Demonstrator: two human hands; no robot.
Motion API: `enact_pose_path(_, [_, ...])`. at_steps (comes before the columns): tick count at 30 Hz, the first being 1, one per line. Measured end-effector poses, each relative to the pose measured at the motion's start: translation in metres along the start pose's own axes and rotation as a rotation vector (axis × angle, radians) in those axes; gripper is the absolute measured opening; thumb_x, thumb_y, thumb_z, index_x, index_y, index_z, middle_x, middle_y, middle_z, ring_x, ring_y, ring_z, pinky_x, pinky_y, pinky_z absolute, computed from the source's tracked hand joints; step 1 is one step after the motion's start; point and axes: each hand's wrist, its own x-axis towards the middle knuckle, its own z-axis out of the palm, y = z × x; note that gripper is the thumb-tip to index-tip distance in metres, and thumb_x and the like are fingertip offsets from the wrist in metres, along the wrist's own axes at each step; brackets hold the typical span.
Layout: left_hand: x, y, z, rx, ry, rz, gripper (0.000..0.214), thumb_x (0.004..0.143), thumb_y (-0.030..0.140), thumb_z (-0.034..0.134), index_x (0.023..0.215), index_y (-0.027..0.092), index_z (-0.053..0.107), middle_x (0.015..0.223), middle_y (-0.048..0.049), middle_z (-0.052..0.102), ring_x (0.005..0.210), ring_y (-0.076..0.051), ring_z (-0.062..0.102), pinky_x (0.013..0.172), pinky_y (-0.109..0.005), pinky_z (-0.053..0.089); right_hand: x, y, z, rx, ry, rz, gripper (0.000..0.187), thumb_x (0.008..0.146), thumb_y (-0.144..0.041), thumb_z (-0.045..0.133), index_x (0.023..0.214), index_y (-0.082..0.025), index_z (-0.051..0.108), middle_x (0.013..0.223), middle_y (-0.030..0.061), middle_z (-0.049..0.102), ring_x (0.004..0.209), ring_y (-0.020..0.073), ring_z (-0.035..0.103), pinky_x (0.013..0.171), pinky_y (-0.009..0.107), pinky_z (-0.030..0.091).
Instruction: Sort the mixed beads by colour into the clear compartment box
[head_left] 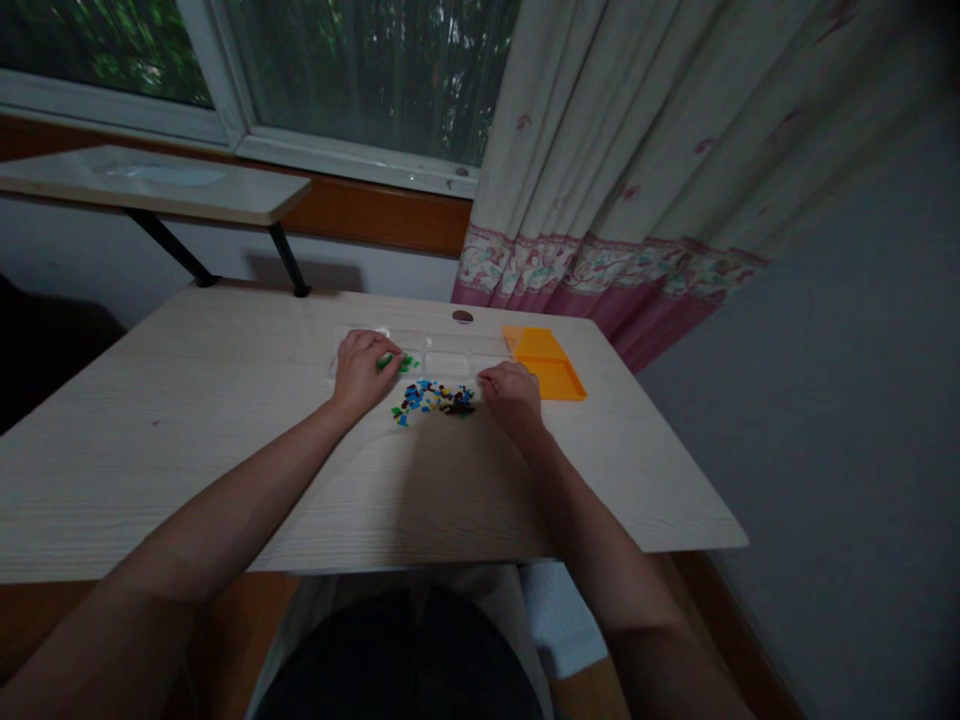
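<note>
My left hand [364, 370] is over the left end of a transparent compartment tray [448, 364], its fingers bent together next to small green pieces [408, 363] lying in a compartment. What those fingers hold, if anything, is hidden. By the tray's front right side, my right hand [516, 395] has thumb and fingertips pinched together; anything between them is too small to name. In front of the tray, between the hands, a loose pile of small toy-brick-like pieces [426, 396] in blue, yellow, black, dark red and green is spread on the table.
An orange plastic case [553, 378] lies open to the right of the tray. The pale wooden table [300, 510] has a round grommet [463, 316] at the back. A raised shelf [172, 185] stands back left, and a floral curtain [585, 200] hangs behind the right side.
</note>
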Motion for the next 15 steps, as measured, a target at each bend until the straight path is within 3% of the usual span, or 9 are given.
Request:
enact_pose_path(5, [-0.0008,-0.0045,0.0038,0.001,0.016,-0.017,0.017,0.087,0.035,0.061,0.088,0.022,0.072,0.094,-0.0074,0.065,0.098,-0.026,0.053,0.090,-0.047,0.040,-0.0009,0.0044,-0.0022,-0.080,-0.133,-0.023,0.021,0.091,-0.033,0.058,0.095,-0.024,0.077,0.102,0.0088,0.072,0.099,0.0243,0.057,0.083,0.035,0.039])
enact_pose_path(15, [-0.0013,-0.0053,0.0050,0.027,-0.009,-0.044,0.021,0.089,0.037,0.059,0.090,0.022,0.074,0.096,-0.0077,0.065,0.100,-0.026,0.052,0.091,-0.047,0.041,-0.0042,-0.0010,0.0004,-0.159,-0.167,-0.067,0.024,0.093,-0.031,0.055,0.096,-0.021,0.076,0.101,0.0116,0.070,0.097,0.0254,0.058,0.079,0.035,0.039])
